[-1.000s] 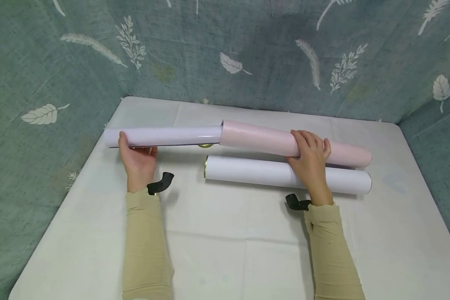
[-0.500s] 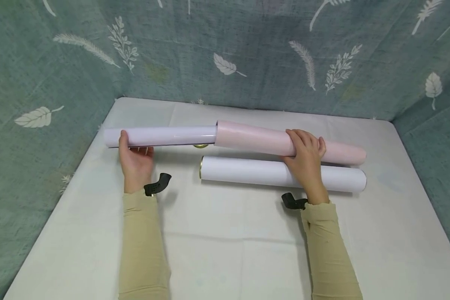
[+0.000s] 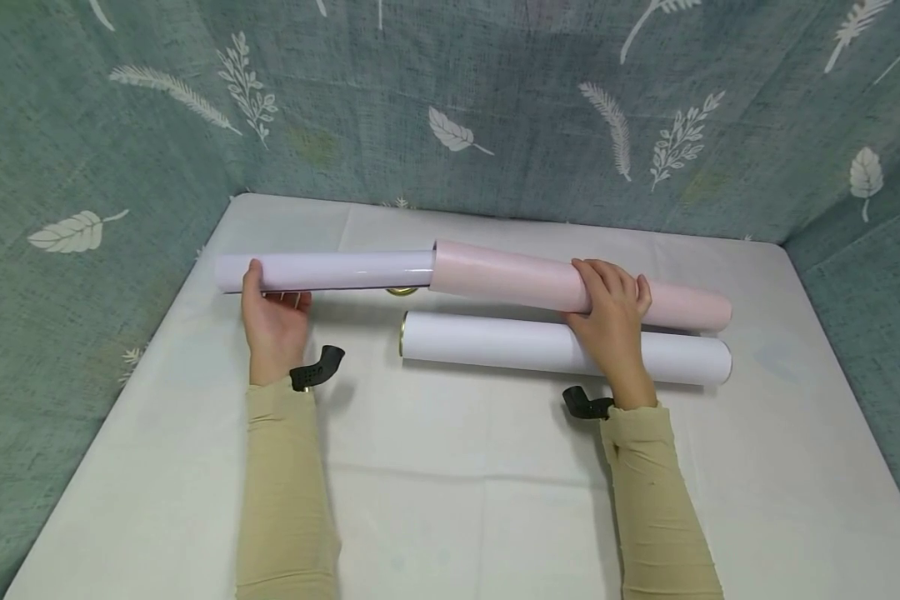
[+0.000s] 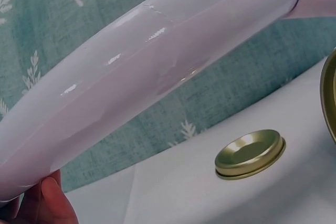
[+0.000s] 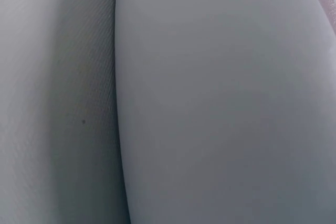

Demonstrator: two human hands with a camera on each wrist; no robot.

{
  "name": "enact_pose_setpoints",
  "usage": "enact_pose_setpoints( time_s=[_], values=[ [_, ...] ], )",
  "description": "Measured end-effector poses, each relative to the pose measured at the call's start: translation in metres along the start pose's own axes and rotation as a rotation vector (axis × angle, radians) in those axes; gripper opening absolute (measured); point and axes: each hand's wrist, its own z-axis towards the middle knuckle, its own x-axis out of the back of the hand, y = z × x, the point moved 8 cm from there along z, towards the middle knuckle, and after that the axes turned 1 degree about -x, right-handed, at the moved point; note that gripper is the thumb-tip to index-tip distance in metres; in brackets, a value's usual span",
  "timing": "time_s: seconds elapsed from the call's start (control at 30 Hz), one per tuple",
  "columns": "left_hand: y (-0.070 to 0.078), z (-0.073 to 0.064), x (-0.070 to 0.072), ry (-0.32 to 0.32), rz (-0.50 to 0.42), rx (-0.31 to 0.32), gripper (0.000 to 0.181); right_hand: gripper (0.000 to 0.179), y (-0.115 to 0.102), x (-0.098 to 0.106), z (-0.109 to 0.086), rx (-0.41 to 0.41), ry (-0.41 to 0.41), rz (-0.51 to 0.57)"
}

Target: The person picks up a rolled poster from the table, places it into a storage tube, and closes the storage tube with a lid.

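Note:
In the head view, my left hand point(image 3: 276, 329) holds a glossy white paper roll point(image 3: 330, 271) near its left end, thumb in front and fingers beneath. The roll's right end sits inside the open mouth of a pink cardboard tube point(image 3: 506, 275). My right hand point(image 3: 611, 317) grips the pink tube from above, around its middle. The left wrist view shows the roll point(image 4: 157, 51) slanting up from my fingertips point(image 4: 55, 203) to the tube. How deep the roll reaches inside is hidden. Right up against the lens in the right wrist view is a white tube point(image 5: 220, 98); no hand shows there.
The white tube point(image 3: 495, 340) with a gold rim lies in front of the pink one, partly under my right hand. A gold metal lid point(image 4: 249, 153) rests on the white-covered table point(image 3: 420, 517), mostly behind the roll in the head view. Leaf-patterned green cloth point(image 3: 345, 108) surrounds the table.
My left hand and the paper roll have moved slightly right, so a little more of the roll is inside the pink tube. The head view has shifted slightly; my right hand keeps its grip.

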Motion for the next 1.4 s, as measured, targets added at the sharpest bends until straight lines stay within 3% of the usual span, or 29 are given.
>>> enact_pose_setpoints(
  time_s=[0.8,1.1,1.4],
  values=[
    [-0.005,-0.006,0.011,0.008,0.036,0.001,0.058,0.074,-0.005,-0.005,-0.002,0.053,0.008,-0.026],
    [-0.005,-0.004,0.004,-0.019,0.003,-0.008,0.055,0.071,-0.005,0.001,0.003,0.065,0.032,-0.024],
    [-0.006,-0.005,-0.006,-0.061,0.056,-0.005,0.057,0.070,-0.001,0.005,-0.002,0.047,0.035,-0.016]
  ],
)
